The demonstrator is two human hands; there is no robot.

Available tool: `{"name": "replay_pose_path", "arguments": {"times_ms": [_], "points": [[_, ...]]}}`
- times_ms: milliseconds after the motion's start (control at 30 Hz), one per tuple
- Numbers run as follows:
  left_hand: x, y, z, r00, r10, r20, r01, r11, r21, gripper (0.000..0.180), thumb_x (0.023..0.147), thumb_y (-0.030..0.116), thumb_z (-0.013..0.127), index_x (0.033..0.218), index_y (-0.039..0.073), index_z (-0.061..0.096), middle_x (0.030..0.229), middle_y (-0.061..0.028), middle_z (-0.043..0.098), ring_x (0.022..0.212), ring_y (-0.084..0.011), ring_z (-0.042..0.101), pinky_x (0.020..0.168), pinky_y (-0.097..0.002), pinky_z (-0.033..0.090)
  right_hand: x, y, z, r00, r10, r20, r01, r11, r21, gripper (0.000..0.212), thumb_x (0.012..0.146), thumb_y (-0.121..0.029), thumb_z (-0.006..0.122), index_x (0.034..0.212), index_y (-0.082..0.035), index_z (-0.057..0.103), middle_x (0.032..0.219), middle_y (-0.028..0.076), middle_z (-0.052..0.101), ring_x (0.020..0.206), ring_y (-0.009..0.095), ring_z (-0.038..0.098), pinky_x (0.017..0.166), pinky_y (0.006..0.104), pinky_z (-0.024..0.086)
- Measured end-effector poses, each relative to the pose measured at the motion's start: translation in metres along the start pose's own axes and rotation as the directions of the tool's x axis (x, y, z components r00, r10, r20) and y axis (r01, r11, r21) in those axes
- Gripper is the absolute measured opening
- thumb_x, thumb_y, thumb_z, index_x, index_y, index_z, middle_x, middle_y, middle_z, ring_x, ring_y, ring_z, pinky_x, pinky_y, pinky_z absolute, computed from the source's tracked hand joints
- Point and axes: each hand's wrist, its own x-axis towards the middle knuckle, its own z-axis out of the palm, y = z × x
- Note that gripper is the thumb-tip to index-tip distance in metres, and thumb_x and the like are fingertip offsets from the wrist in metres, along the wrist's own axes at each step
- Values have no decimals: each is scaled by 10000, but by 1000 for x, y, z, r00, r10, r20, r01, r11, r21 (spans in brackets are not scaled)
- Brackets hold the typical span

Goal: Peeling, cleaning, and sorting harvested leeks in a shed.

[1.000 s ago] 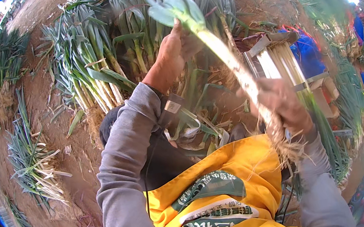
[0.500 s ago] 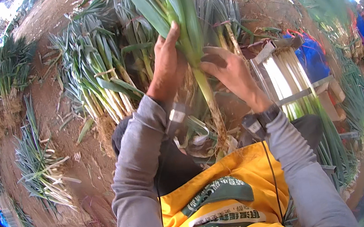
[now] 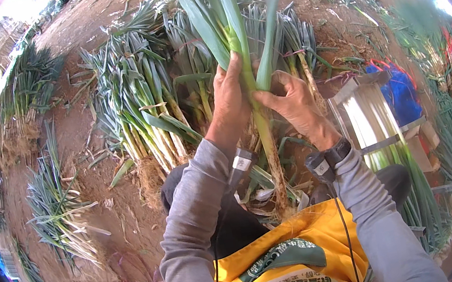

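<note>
A long leek (image 3: 269,148) stands nearly upright before me, its green leaves up and its brown roots down near my lap. My left hand (image 3: 228,100) is wrapped round it where the leaves fork, thumb pointing up. My right hand (image 3: 297,106) is closed in a pinch at the base of one outer leaf (image 3: 268,53), which leans away to the right from the others. The lower part of that leaf is still against the stalk.
Bundled leeks (image 3: 136,102) lie beyond my left arm. A smaller pile (image 3: 60,204) is farther left. On my right, trimmed leeks (image 3: 371,122) rest in a metal-framed holder (image 3: 374,78) beside a blue bag (image 3: 401,97). Leaf scraps litter the brown ground.
One outer leaf has parted from the leek's other leaves and leans right, with my right fingers now pinching its base. The whole view has shifted slightly.
</note>
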Motion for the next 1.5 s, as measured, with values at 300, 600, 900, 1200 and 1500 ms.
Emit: {"name": "replay_pose_path", "arguments": {"times_ms": [300, 600, 900, 1200, 1500], "points": [[30, 31, -33, 986, 146, -76, -147, 989, 0, 244, 967, 192, 693, 1160, 79, 595, 972, -42, 659, 819, -191, 646, 759, -350, 544, -61, 58, -18, 984, 177, 20, -154, 905, -397, 405, 903, -278, 723, 1140, 40, 643, 1037, 99, 689, 935, 186, 630, 863, 352, 515], [20, 28, -33, 992, 99, -75, -86, 982, 168, 238, 990, 146, 640, 1216, 92, 590, 1128, -49, 634, 957, -206, 626, 855, -380, 529, -162, 224, -47, 957, 287, -41, -194, 528, -827, 407, 910, -292, 634, 1213, -22, 616, 1132, 202, 663, 1069, 390, 638, 927, 472, 506], [13, 3, -10, 992, -119, 38, 90, 893, 441, 395, 1020, 341, 589, 1326, 97, 536, 1065, -26, 564, 950, -160, 569, 823, -318, 476, 14, 60, -1, 909, -417, 5, 317, 682, -659, 401, 890, -146, 751, 1239, -10, 608, 1133, 180, 674, 965, 312, 696, 826, 396, 546], [0, -14, -14, 995, -102, 10, 97, 968, 231, 278, 1039, 252, 578, 1215, 38, 600, 949, -21, 645, 827, -123, 630, 723, -290, 532, 19, 36, -17, 999, -12, -40, 14, 999, 44, 345, 912, -183, 743, 1174, 23, 653, 1104, 73, 682, 996, 144, 617, 889, 293, 503], [-2, -16, -7, 993, -39, 114, 34, 998, 46, 273, 1045, 180, 562, 1238, -13, 571, 1033, -61, 639, 892, -142, 629, 767, -301, 541, 22, 33, -23, 999, -1, 52, -8, 986, 166, 307, 899, -182, 760, 1138, -12, 668, 1080, 46, 674, 1006, 127, 604, 920, 293, 485]]}}
